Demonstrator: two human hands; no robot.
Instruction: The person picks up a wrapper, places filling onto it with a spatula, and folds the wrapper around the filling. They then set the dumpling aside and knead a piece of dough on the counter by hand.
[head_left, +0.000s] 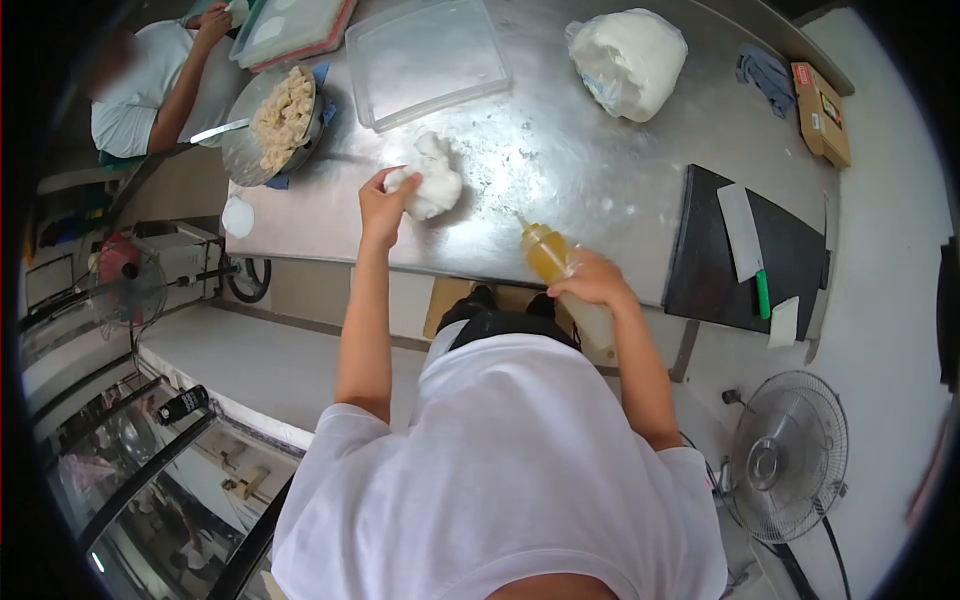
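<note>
Dough handling with an oil bottle at the ready.
The left hand [385, 195] pinches the near-left edge of the dough [432, 180] on the floured surface [560, 150]; the right hand [592, 280] is clenched round the bottle [555, 265], nozzle tipped toward the dough, to its near right and apart from it. Judged step: oiling; next, the nozzle must come over the dough before a squeeze.

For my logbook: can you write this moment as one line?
left hand: on dough lump | right hand: holds oil bottle | steel table
</note>
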